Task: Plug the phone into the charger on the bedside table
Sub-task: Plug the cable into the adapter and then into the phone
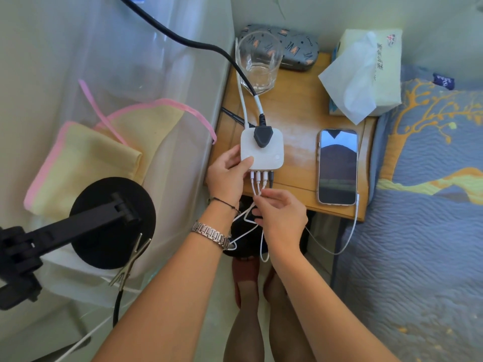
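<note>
A white square charger hub lies on the wooden bedside table, a black plug set in its top and several white cables in its front ports. My left hand grips the hub's left front corner. My right hand pinches the white cables just below the ports. The phone lies face up on the table's right side, screen lit. A thin white cable runs from the phone's bottom right corner down and loops back toward my right hand.
A drinking glass, a patterned glasses case and a tissue pack stand at the table's back. A bed with a blue quilt borders the right. On the left are a plastic bin and a black stand.
</note>
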